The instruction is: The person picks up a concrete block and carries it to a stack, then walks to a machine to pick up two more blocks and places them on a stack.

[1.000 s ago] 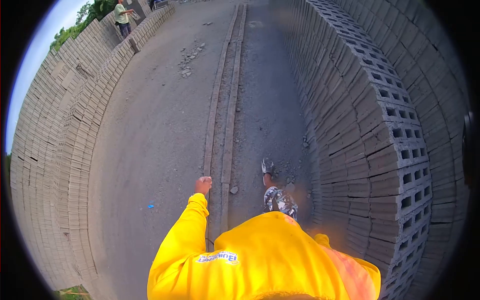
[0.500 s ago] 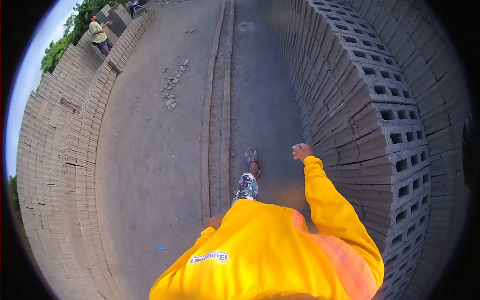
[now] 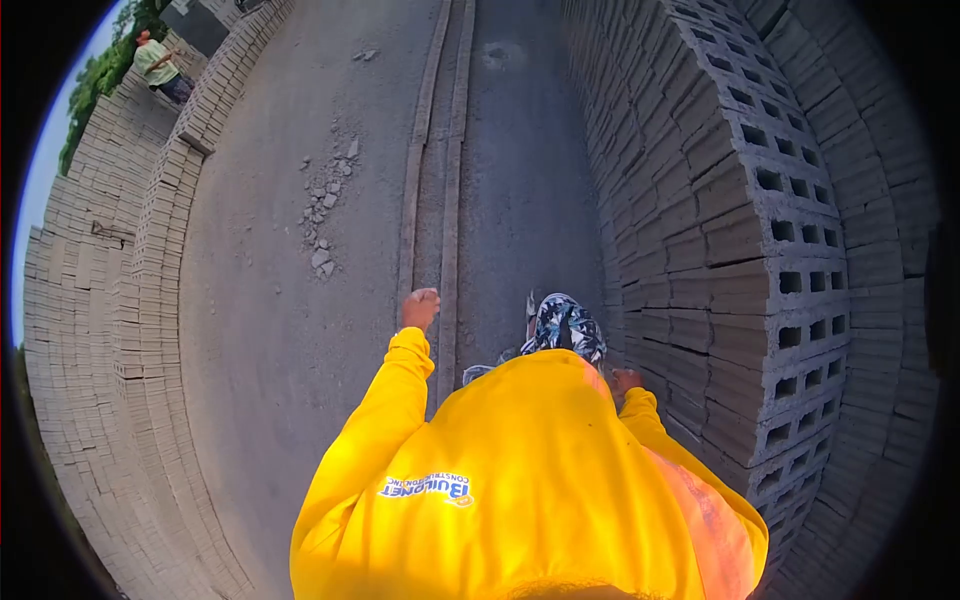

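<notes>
My left hand (image 3: 420, 308) is out in front of my body, above a pair of narrow rails (image 3: 414, 185) on the ground. Its fingers are curled in, and nothing shows in them. My right hand (image 3: 625, 381) hangs low by my right side, partly covered by the yellow sleeve (image 3: 641, 408); it looks loosely closed, with nothing visible in it. Close beyond it rises a tall stack of grey hollow blocks (image 3: 690, 270). A knee in patterned trousers (image 3: 568, 325) shows ahead of my yellow top (image 3: 540, 470).
Stacked blocks (image 3: 150, 330) also line the left side. Broken pieces (image 3: 325, 195) lie on the ground left of the rails. A person (image 3: 157, 66) in a pale top stands behind the left stack, far off.
I have moved forward along the rails. My left hand has swung forward and my right hand back toward my body. The other leg is now forward; the rubble appears nearer.
</notes>
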A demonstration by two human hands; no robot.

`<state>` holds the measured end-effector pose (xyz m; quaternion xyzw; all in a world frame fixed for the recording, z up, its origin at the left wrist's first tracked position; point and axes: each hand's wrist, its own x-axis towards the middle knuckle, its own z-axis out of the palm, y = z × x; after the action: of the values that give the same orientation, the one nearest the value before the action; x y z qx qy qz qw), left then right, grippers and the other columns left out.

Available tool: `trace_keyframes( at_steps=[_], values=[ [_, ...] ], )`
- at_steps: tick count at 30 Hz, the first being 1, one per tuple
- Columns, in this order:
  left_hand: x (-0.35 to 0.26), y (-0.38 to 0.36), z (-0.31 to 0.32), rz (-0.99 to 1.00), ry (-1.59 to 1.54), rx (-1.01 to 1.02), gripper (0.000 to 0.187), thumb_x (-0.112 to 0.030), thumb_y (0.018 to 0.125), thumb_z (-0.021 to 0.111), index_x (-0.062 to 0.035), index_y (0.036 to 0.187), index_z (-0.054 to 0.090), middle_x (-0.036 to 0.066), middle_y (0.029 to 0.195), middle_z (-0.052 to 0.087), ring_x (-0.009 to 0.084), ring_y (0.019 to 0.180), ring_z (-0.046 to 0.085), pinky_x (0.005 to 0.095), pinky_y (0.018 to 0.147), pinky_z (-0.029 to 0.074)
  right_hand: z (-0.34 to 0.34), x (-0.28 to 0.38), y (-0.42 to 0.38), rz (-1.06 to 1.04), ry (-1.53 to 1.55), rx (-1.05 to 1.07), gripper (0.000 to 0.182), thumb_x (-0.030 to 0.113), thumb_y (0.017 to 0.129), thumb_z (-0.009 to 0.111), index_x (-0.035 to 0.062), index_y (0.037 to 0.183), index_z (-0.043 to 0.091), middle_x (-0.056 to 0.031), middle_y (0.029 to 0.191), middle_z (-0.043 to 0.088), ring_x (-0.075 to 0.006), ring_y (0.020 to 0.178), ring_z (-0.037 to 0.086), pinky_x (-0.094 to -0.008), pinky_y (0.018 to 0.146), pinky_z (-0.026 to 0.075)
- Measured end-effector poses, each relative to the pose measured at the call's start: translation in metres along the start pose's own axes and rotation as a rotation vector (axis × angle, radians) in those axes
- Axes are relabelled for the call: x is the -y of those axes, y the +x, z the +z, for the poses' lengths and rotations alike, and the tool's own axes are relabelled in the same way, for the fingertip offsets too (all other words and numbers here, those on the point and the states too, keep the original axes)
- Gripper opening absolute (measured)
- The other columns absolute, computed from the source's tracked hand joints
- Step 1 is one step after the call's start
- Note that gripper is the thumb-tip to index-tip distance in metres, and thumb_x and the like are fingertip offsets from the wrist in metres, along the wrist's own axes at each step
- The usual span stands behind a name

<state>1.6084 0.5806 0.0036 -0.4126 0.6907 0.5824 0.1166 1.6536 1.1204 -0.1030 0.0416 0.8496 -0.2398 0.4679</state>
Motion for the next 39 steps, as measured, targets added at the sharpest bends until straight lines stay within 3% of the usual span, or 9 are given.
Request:
trace_keyframes(
  at_steps=[5,11,13,18,22,26,28,30,39],
  values=[
    [-0.186,0.195,0.063,0.339,-0.023,0.043,0.034,-0.025,0.091,0.054,0.0013,0.111,0.061,0.010,0.097,0.066,0.0183,0.090,0.063,0.0280,0.081,0.049,-0.082,0.059,0.100,0.428,0.559,-0.034,0.030,0.028,0.085,0.056,0.0052,0.104,0.061,-0.0123,0.091,0.067,-0.0283,0.077,0.067,-0.0440,0.059,0.051],
    [-0.250,0.343,0.091,-0.285,0.070,0.225,0.025,-0.027,0.087,0.060,-0.0070,0.101,0.065,0.006,0.081,0.067,0.0193,0.076,0.065,0.0334,0.065,0.051,-0.302,0.217,0.283,0.434,0.644,-0.075,0.029,0.023,0.083,0.058,0.0069,0.106,0.063,-0.0137,0.090,0.066,-0.0259,0.078,0.066,-0.0413,0.061,0.052],
    [-0.189,0.417,0.064,0.231,0.748,0.368,0.027,-0.026,0.085,0.058,-0.0036,0.098,0.063,0.011,0.081,0.068,0.0219,0.077,0.067,0.0353,0.065,0.052,-0.394,0.300,0.349,0.388,0.748,-0.148,0.029,0.022,0.082,0.059,0.0075,0.106,0.064,-0.0142,0.089,0.065,-0.0252,0.078,0.065,-0.0404,0.062,0.053],
    [-0.316,0.458,0.056,-0.475,-0.089,-0.113,0.032,-0.033,0.086,0.057,-0.0075,0.102,0.063,0.017,0.097,0.067,0.0318,0.085,0.066,0.0408,0.074,0.053,-0.628,0.550,0.505,0.001,0.580,-0.297,0.028,0.022,0.089,0.058,0.0003,0.107,0.063,-0.0082,0.088,0.067,-0.0177,0.073,0.064,-0.0280,0.068,0.052],
    [-0.371,0.571,0.032,-0.042,1.150,0.302,0.038,-0.035,0.085,0.057,-0.0120,0.114,0.061,0.015,0.111,0.065,0.0335,0.099,0.063,0.0459,0.084,0.049,-0.753,0.712,0.596,-0.158,0.415,-0.374,0.031,0.024,0.091,0.056,-0.0005,0.110,0.061,-0.0087,0.090,0.067,-0.0160,0.074,0.064,-0.0262,0.072,0.052],
    [-0.459,0.711,0.031,0.082,1.177,0.090,0.034,-0.034,0.082,0.058,-0.0102,0.105,0.063,0.016,0.106,0.066,0.0370,0.099,0.062,0.0464,0.083,0.050,-0.825,0.816,0.677,-0.233,0.412,-0.392,0.030,0.022,0.090,0.059,-0.0010,0.108,0.061,-0.0087,0.088,0.067,-0.0157,0.072,0.064,-0.0268,0.070,0.052],
    [-0.505,0.817,0.035,0.173,1.186,0.271,0.025,-0.030,0.084,0.056,-0.0100,0.095,0.065,0.014,0.089,0.069,0.0332,0.078,0.067,0.0427,0.063,0.052,-0.852,0.843,0.711,-0.255,0.476,-0.332,0.027,0.019,0.088,0.060,-0.0021,0.105,0.062,-0.0093,0.085,0.067,-0.0145,0.069,0.063,-0.0261,0.066,0.052],
    [-0.649,0.884,0.052,-0.567,-0.140,0.005,0.019,-0.028,0.085,0.056,-0.0097,0.084,0.063,0.009,0.071,0.064,0.0235,0.057,0.062,0.0348,0.045,0.045,-0.889,0.874,0.720,-0.285,0.561,-0.388,0.025,0.018,0.088,0.060,-0.0028,0.102,0.062,-0.0095,0.082,0.067,-0.0136,0.065,0.062,-0.0257,0.061,0.052],
    [-1.106,1.190,0.118,0.196,-0.138,0.026,0.037,-0.030,0.092,0.054,-0.0003,0.113,0.060,0.011,0.101,0.066,0.0189,0.088,0.063,0.0274,0.074,0.049,-1.052,1.040,0.850,-0.106,0.649,-0.618,0.028,0.024,0.087,0.058,-0.0037,0.087,0.064,-0.0101,0.067,0.065,-0.0146,0.046,0.057,-0.0286,0.046,0.046]
  ],
)
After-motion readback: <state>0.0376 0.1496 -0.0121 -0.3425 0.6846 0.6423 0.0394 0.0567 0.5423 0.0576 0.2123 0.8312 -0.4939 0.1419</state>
